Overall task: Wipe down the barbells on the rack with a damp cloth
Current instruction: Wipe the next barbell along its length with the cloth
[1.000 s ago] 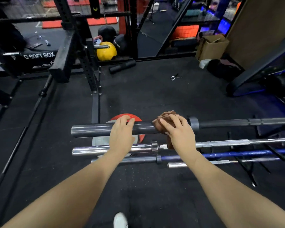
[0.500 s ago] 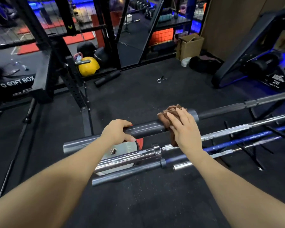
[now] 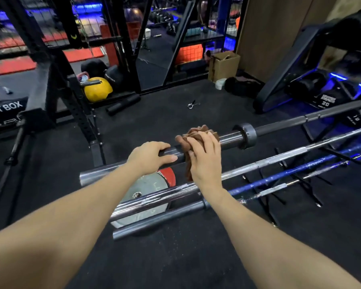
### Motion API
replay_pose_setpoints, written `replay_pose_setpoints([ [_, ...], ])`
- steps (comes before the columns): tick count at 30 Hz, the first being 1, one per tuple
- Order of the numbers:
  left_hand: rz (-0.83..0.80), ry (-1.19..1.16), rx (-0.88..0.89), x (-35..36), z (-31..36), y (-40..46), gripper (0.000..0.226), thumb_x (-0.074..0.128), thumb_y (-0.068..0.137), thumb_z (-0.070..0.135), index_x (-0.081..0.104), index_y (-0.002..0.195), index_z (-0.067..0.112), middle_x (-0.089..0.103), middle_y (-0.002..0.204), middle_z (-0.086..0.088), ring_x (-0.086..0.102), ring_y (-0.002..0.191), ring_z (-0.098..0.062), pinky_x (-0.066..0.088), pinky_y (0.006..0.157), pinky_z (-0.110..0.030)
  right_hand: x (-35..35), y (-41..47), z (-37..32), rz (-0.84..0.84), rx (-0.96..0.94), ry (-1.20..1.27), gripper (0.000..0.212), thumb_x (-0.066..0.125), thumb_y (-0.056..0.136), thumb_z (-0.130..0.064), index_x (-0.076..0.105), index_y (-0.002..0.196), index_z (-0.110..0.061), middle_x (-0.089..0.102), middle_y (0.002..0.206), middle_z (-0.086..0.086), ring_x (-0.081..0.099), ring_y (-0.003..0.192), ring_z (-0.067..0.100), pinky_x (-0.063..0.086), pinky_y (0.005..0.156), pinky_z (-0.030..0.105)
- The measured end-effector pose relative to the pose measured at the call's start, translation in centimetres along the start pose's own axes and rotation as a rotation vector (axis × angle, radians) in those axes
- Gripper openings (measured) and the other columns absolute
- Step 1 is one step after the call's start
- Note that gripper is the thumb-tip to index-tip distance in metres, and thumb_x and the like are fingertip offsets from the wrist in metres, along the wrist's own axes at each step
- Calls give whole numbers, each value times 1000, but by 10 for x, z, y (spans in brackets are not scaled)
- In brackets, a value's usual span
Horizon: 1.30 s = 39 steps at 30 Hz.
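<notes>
Left hand (image 3: 149, 156) gripped the top bar (image 3: 229, 138) on the rack, steadying its sleeve, while the right hand (image 3: 204, 157) clutched the brown cloth (image 3: 198, 131) wrapped over it, just short of the collar (image 3: 246, 135). Best bet: keep that cloth snug all round, twist, and work right up against the collar.
</notes>
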<state>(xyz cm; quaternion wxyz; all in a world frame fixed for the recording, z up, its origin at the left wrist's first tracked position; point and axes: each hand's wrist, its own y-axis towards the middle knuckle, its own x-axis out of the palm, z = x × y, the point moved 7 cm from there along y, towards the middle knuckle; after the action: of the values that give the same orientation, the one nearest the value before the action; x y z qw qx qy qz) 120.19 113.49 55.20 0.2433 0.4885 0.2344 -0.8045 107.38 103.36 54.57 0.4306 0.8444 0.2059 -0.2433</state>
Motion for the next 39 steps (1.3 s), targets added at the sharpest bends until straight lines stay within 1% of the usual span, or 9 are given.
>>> replay_pose_setpoints([
  [8,500,-87,-225,-51,-93,-83,38,62,88,40,66,118,17,62,118,-4,52,113,-25,45,90,-37,39,-26,-75,-76,-24,19,41,33,91,-24,65,116,-17,54,132,10,30,130,24,35,108,53],
  [11,598,-179,-320,-56,-129,-110,39,60,91,34,61,124,14,54,121,-6,46,113,-22,38,85,-28,50,-35,-100,-80,-42,17,42,33,90,-25,65,116,-16,54,132,12,29,130,24,36,107,54],
  [15,679,-483,-370,-48,-159,-129,32,57,93,22,58,123,9,55,114,-9,52,93,-11,39,84,-21,66,-48,-128,-94,-87,31,41,37,89,-23,63,120,-15,50,136,14,28,132,28,34,107,56],
  [18,645,-662,-389,-36,-167,-139,9,55,93,17,59,101,16,60,90,4,57,85,-17,47,82,-32,80,-56,-146,-122,-101,26,41,39,89,-22,61,124,-18,46,140,12,25,134,28,31,110,54],
  [21,600,-728,-352,-29,-163,-142,9,55,93,14,60,92,21,62,84,6,60,84,-17,52,83,-34,96,-62,-165,-147,-127,15,41,57,88,-12,58,127,-21,44,142,9,25,136,28,29,112,53],
  [26,575,-918,-314,-30,-161,-147,23,51,93,0,62,97,21,65,85,7,60,81,-4,48,67,-8,113,-68,-198,-149,-139,59,48,68,78,-1,64,121,-22,50,138,6,32,132,28,33,109,47],
  [29,562,-1040,-316,-26,-161,-148,37,50,93,-4,60,90,31,67,92,10,61,90,-2,49,69,-10,113,-68,-207,-166,-150,98,44,68,74,1,67,113,-21,53,133,4,38,127,29,35,105,47],
  [34,624,-886,-383,-25,-152,-150,33,50,90,-6,66,103,20,67,100,2,60,92,-11,47,80,-19,92,-63,-192,-130,-305,76,40,76,60,8,67,90,-17,63,116,1,46,107,26,49,82,42],
  [39,754,-641,-514,-29,-131,-149,16,50,96,12,61,106,8,60,108,-7,54,90,-17,38,77,-24,67,-59,-158,-50,-198,51,37,74,61,10,67,87,-15,65,112,2,42,104,25,50,76,41],
])
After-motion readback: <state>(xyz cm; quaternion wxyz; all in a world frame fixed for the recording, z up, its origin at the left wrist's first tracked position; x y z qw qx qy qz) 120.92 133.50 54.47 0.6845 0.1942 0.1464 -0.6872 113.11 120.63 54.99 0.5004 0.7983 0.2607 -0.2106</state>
